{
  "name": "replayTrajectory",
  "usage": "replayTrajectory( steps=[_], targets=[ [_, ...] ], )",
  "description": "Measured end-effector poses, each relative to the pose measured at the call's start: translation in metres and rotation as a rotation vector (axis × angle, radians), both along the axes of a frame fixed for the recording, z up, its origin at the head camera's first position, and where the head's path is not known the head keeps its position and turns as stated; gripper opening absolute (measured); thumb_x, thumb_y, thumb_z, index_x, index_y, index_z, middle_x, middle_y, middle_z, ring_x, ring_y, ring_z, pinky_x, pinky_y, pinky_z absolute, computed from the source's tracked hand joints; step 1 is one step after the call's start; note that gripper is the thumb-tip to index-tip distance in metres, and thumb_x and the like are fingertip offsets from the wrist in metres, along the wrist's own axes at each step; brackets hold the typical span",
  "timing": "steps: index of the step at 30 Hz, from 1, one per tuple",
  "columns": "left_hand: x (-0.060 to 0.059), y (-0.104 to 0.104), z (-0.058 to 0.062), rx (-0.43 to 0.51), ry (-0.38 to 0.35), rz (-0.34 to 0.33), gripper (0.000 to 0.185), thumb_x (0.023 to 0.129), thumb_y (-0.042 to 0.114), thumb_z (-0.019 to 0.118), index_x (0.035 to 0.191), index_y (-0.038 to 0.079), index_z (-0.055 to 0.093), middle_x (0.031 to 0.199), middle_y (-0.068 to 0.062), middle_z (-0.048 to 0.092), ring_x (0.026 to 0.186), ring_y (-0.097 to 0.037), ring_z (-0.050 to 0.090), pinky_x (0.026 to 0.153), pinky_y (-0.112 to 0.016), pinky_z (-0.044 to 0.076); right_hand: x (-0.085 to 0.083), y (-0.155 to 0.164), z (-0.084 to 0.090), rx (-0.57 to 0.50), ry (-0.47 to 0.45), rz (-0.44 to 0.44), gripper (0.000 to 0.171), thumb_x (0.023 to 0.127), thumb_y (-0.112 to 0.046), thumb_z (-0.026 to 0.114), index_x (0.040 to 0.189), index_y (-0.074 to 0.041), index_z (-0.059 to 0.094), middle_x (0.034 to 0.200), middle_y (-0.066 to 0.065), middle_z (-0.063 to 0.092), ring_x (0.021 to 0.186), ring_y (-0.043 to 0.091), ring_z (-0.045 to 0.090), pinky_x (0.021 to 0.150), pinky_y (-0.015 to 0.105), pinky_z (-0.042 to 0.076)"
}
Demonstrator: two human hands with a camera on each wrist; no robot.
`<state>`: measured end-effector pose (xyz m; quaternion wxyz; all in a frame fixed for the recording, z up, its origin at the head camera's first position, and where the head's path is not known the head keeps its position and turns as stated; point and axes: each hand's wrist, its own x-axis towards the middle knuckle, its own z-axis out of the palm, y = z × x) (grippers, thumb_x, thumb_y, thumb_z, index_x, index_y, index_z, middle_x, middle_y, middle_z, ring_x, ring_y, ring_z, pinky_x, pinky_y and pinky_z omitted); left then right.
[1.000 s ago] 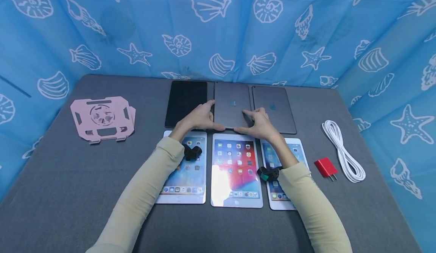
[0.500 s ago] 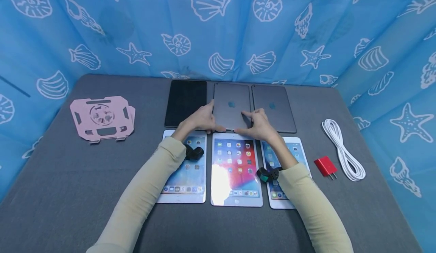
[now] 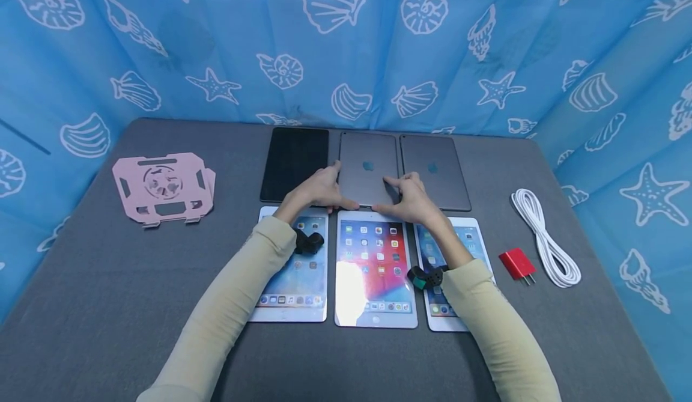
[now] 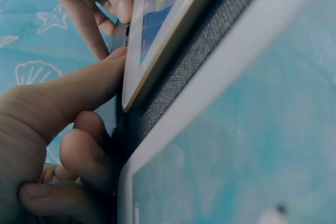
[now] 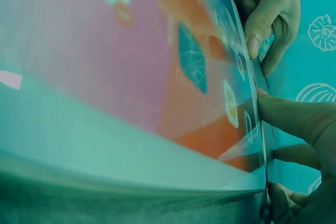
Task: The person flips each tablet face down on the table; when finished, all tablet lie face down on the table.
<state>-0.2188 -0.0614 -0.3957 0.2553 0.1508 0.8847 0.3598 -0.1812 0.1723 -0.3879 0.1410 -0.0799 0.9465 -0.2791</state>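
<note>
Face down in the back row lies a grey tablet [image 3: 369, 146], its logo showing. My left hand [image 3: 320, 187] holds its near left corner, thumb along the front edge and index finger at the left side. On the near right corner, my right hand [image 3: 409, 197] has its thumb against the same edge and its index finger over the back. Close in front is a white tablet [image 3: 375, 270] with a lit home screen. In the left wrist view, both thumbs press near the small port of the grey tablet; the left hand's [image 4: 58, 103] other fingers curl below.
A black-screened tablet [image 3: 294, 158] and another grey tablet [image 3: 435, 164] flank the held one. White tablets [image 3: 292, 315] [image 3: 478, 234] lie under the forearms. A pink stand [image 3: 162, 179] is at left; a red charger [image 3: 517, 264] and coiled white cable [image 3: 546, 243] are at right.
The grey tablet has shifted very slightly toward the front, with the left hand along with it. The right hand has stayed almost still.
</note>
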Motion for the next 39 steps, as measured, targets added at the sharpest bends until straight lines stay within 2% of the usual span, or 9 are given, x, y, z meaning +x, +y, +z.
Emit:
replayTrajectory(
  steps=[12,17,23,27,31,34,39],
  targets=[
    [0.000,0.000,-0.001,0.004,0.005,-0.013,0.121,0.087,0.040,0.081,0.163,0.001,-0.005,0.055,0.003,0.056,0.046,-0.010,0.054,0.069,-0.027,0.049,0.000,-0.001,0.002,0.009,-0.011,-0.009,0.083,0.089,-0.033,0.079,0.157,-0.006,0.039,0.147,0.030,0.032,0.133,0.042,0.035,0.107,0.059,0.042],
    [0.000,0.000,0.000,0.015,0.002,-0.030,0.121,0.087,0.039,0.081,0.163,0.002,-0.005,0.056,0.003,0.057,0.047,-0.012,0.055,0.063,-0.028,0.047,0.001,-0.003,0.004,0.015,-0.030,-0.026,0.083,0.089,-0.033,0.080,0.157,-0.007,0.039,0.149,0.029,0.031,0.135,0.043,0.034,0.109,0.060,0.041],
    [0.002,-0.002,0.003,0.033,0.083,-0.108,0.112,0.088,0.036,0.081,0.165,0.004,0.007,0.056,0.004,0.055,0.049,-0.011,0.052,0.058,-0.026,0.044,0.002,-0.006,0.008,0.025,-0.004,-0.043,0.080,0.088,-0.030,0.081,0.155,-0.008,0.044,0.150,0.029,0.033,0.137,0.046,0.033,0.110,0.063,0.040],
    [0.003,-0.006,0.007,0.021,0.150,-0.147,0.104,0.089,0.039,0.079,0.164,0.005,0.016,0.058,0.005,0.054,0.051,-0.009,0.049,0.059,-0.025,0.042,0.004,-0.011,0.012,0.002,0.017,-0.035,0.078,0.087,-0.027,0.082,0.154,-0.009,0.046,0.150,0.028,0.034,0.138,0.046,0.032,0.109,0.064,0.040],
    [0.003,-0.015,0.010,0.007,0.214,-0.172,0.097,0.091,0.043,0.075,0.163,0.007,0.021,0.061,0.005,0.055,0.054,-0.009,0.050,0.062,-0.025,0.043,0.006,-0.016,0.018,-0.034,0.048,-0.010,0.077,0.087,-0.025,0.082,0.154,-0.009,0.046,0.145,0.027,0.039,0.131,0.043,0.036,0.104,0.061,0.043],
    [0.004,-0.024,0.013,0.011,0.248,-0.169,0.095,0.092,0.045,0.073,0.163,0.008,0.022,0.062,0.004,0.056,0.054,-0.011,0.051,0.063,-0.027,0.044,0.007,-0.021,0.021,-0.086,0.077,0.005,0.075,0.087,-0.024,0.081,0.152,-0.008,0.048,0.141,0.026,0.042,0.127,0.042,0.041,0.100,0.058,0.046],
    [0.004,-0.048,0.020,-0.030,0.280,-0.109,0.096,0.091,0.045,0.074,0.163,0.011,0.022,0.066,0.002,0.058,0.056,-0.013,0.052,0.066,-0.030,0.045,0.006,-0.031,0.023,-0.190,0.133,0.006,0.067,0.087,-0.021,0.082,0.147,-0.008,0.054,0.139,0.024,0.048,0.128,0.044,0.050,0.099,0.057,0.051]
  ],
)
